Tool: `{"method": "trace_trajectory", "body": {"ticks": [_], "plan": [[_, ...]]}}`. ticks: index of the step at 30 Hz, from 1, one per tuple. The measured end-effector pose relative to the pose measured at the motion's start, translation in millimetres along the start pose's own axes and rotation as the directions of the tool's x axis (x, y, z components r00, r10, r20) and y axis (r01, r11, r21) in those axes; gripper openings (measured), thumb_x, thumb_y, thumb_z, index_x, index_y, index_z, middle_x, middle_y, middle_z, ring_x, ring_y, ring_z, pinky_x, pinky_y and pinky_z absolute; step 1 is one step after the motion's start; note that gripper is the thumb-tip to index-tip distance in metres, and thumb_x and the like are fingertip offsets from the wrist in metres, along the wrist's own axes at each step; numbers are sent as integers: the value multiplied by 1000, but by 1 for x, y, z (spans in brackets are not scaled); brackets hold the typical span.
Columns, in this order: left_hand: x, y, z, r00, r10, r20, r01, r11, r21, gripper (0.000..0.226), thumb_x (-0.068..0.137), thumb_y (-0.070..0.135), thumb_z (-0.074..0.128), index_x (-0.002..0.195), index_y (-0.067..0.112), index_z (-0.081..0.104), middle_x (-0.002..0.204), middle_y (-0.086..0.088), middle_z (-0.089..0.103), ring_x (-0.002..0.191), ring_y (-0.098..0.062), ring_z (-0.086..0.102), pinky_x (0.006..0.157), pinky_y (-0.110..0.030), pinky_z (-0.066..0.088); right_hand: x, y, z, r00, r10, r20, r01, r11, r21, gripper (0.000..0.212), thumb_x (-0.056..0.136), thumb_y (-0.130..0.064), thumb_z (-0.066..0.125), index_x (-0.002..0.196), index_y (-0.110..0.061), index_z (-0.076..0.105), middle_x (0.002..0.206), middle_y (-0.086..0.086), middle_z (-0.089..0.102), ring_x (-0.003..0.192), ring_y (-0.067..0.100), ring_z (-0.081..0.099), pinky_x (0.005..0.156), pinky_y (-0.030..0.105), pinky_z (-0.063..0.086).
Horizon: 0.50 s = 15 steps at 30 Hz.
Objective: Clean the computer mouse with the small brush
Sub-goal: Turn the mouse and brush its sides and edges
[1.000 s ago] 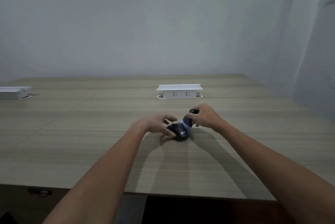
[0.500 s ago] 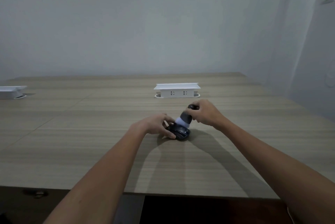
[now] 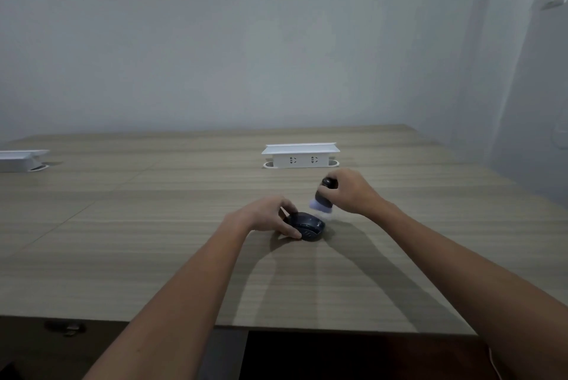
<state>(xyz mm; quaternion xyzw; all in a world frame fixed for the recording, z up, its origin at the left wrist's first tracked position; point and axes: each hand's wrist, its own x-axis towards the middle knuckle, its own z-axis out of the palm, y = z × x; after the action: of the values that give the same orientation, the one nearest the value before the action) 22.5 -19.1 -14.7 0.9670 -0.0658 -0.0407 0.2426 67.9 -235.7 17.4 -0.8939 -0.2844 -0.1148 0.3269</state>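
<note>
Mouse (image 3: 308,226) bears white lettering, too blurred.

text: pale marking on computer mouse (image 3: 307,226) | too blurred to read | no other text legible

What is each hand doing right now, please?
Left hand: closed around the computer mouse, steadying it on the table.
Right hand: closed on the small brush, bristles just above the mouse.
</note>
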Motion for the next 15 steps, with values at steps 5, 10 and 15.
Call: {"method": "trace_trajectory", "body": {"ticks": [5,10,15], "plan": [[-1,1,3,1000,-8,1,8,1000,-18,60,64,46,87,116,22,70,109,9,72,100,-9,66,91,-30,53,-2,2,-3,994,26,105,-22,999,-32,25,81,-15,64,60,0,61,53,5,55,44,11,45,45,24,37],[-3,1,2,999,-26,29,27,1000,-15,54,67,44,84,116,24,70,107,9,73,99,-11,67,92,-32,53,-4,-5,-5,998,6,58,-11,996,86,25,81,-19,67,60,-6,61,53,-2,54,46,7,45,46,19,36],[-6,3,2,1000,-20,21,20,999,-33,52,68,43,85,115,24,71,103,9,73,98,-11,67,90,-30,52,-2,-1,-6,994,70,80,-66,996,-52,26,80,-14,62,59,0,55,54,6,51,48,16,43,46,27,33]]}}
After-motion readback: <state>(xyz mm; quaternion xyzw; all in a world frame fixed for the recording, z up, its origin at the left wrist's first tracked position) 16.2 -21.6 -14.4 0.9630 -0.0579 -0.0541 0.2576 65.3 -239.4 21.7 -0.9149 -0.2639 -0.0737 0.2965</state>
